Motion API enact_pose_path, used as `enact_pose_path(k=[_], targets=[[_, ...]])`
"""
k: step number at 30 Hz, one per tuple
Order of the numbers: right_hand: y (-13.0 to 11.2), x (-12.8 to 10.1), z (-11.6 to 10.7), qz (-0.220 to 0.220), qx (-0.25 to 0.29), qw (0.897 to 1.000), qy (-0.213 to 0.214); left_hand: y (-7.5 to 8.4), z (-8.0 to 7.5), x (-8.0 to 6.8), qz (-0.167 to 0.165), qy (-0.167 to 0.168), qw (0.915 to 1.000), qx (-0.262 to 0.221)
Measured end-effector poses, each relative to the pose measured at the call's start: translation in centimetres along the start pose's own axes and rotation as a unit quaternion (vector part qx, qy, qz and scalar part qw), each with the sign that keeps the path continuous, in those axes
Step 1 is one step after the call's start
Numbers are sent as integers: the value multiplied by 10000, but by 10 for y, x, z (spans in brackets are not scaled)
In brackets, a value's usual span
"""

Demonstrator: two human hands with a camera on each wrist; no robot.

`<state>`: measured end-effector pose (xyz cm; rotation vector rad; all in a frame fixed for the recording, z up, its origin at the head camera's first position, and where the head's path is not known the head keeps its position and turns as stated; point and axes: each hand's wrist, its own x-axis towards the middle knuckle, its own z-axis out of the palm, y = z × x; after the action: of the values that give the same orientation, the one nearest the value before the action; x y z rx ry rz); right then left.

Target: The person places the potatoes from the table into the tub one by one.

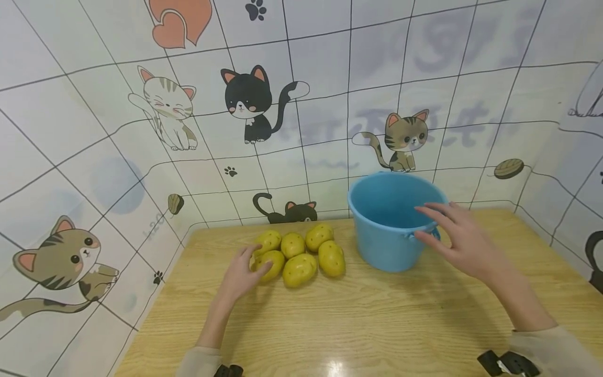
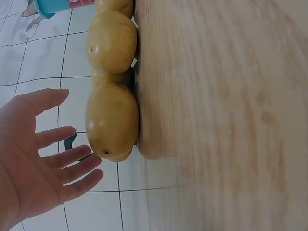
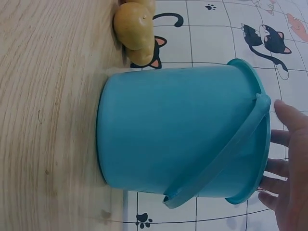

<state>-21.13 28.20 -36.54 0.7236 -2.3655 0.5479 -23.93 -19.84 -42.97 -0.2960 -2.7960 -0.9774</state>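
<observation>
Several yellow potatoes [image 1: 300, 270] lie in two close rows on the wooden table. My left hand [image 1: 242, 275] hovers at the front-left potato [image 1: 272, 266], fingers spread around its near side. In the left wrist view the fingers of that hand [image 2: 55, 159] are extended, with fingertips right beside the end potato [image 2: 111, 120], and the palm is bare. To the right of the potatoes stands a blue bucket [image 1: 388, 248], upright. Over its right rim my right hand [image 1: 464, 243] is held with loosely spread fingers, grasping nothing. The bucket's handle [image 3: 221, 159] hangs down along its side.
A white wall covering [image 1: 325, 125] with grid lines and cartoon cats rises behind the table and on both sides. The bare wooden tabletop [image 1: 320, 324] stretches in front of the potatoes and bucket. Dark straps [image 1: 509, 362] sit at both wrists.
</observation>
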Motion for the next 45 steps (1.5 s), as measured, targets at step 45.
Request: enact_pose_path(k=[45], targets=[[1, -9, 17, 112, 634, 9973, 361, -12, 7, 1, -183, -146, 9984, -519]])
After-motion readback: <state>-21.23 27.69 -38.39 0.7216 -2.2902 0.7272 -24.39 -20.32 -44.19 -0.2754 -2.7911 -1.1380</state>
